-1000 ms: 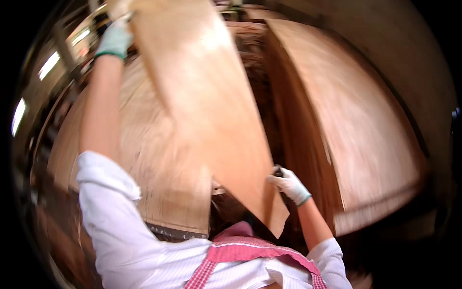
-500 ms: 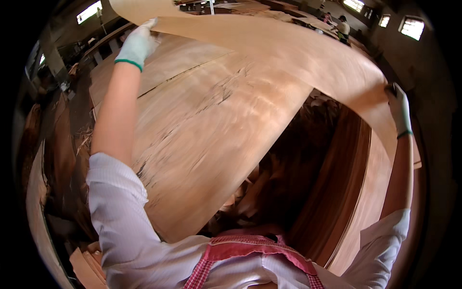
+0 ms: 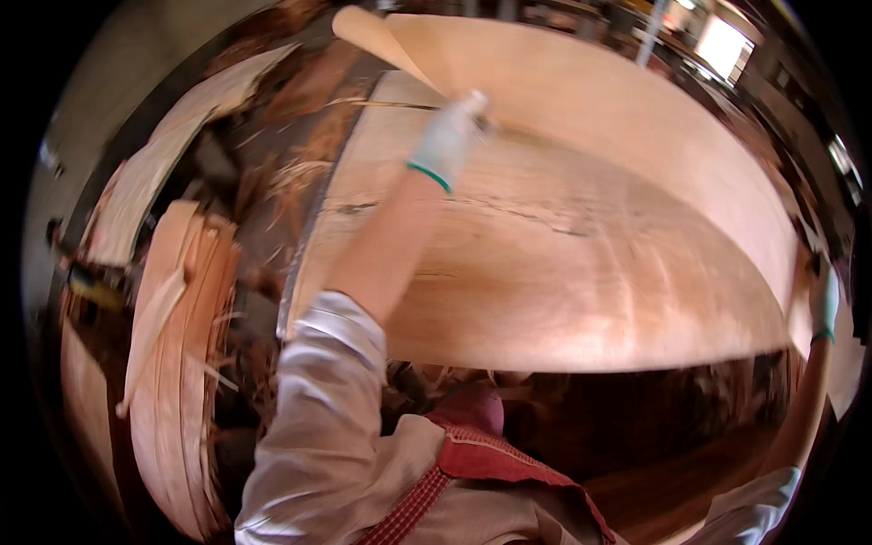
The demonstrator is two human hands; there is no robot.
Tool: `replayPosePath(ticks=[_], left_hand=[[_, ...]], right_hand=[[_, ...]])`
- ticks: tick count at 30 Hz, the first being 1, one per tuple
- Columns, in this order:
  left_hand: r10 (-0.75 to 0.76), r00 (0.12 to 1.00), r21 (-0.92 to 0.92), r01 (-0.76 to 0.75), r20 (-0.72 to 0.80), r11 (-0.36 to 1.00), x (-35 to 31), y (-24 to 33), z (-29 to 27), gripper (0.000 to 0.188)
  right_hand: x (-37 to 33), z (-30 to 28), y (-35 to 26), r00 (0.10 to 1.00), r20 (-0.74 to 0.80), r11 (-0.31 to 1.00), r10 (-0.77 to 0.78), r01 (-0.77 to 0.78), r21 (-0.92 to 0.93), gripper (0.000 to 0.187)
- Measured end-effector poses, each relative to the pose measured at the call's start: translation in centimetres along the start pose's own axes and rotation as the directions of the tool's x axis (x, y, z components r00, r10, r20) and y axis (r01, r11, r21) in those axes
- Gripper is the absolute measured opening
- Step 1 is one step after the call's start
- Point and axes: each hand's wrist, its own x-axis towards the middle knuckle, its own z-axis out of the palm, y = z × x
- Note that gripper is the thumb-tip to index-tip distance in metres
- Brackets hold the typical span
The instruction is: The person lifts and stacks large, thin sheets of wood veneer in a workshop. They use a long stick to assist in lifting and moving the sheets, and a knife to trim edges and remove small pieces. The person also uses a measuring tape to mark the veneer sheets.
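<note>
A thin, pale wood veneer sheet (image 3: 618,100) is held up and bowed, its far left corner curling over. My left hand (image 3: 451,141), in a white glove with a green cuff, is closed on the sheet's near edge. Out at the right rim, my right hand (image 3: 825,300), gloved alike, is closed at the sheet's right end; motion smears its fingers. Beneath the raised sheet lies another veneer sheet (image 3: 563,300), flat and wide, with dark cracks across its middle.
A bundle of veneer strips (image 3: 173,363) stands at the left, with a long pale veneer piece (image 3: 163,163) behind it. Wood shavings (image 3: 291,191) litter the floor beside the stack. Dark space and scraps lie below the flat sheet's near edge. A bright window (image 3: 724,47) is at the far right.
The view has swung to the left, bringing the strip bundle into sight. The held sheet now lies more over the flat one, and its far left corner has curled. Both hands keep their grip.
</note>
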Motion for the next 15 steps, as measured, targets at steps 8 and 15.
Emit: replayPosePath(ticks=[8,15], left_hand=[[-0.061,0.758,-0.063,0.027,-0.65,0.998,-3.6,-14.7,-4.8,0.02],[-0.174,0.57,-0.107,0.149,-0.803,0.983,-5.7,-22.4,-10.9,0.017]], right_hand=[[9.0,20.7,-6.5,0.97,0.236,0.996,-0.063,0.047,0.07,0.028],[13.3,35.2,-12.0,0.917,0.361,0.983,-0.172,0.185,-0.002,0.017]])
